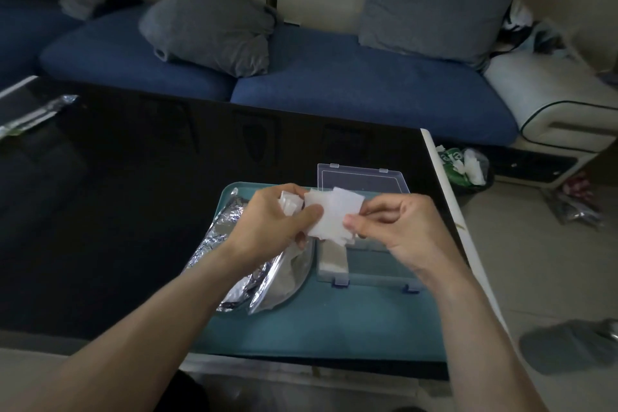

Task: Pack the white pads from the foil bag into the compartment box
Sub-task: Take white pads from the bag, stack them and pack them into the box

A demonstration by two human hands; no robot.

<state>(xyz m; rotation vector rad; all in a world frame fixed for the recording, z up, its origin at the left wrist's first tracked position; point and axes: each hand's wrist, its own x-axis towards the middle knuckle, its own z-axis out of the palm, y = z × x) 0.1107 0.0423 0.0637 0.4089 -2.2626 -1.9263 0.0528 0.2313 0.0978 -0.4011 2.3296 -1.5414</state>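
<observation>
Both hands hold a small stack of white pads (331,216) above the teal tray (334,328). My left hand (271,224) grips the stack's left edge with the thumb on top. My right hand (398,227) pinches its right edge between thumb and fingers. The crumpled foil bag (234,264) lies on the tray's left side under my left wrist. The clear compartment box (364,264) sits on the tray's right side with its lid (363,177) folded back. A stack of white pads (332,261) fills its left compartment.
The tray lies on a black glossy table (117,211) near its right edge. A silver wrapper (33,114) rests at the table's far left. A blue sofa (334,77) with grey cushions stands behind. A bin with rubbish (466,165) and a slipper (568,348) are on the floor at right.
</observation>
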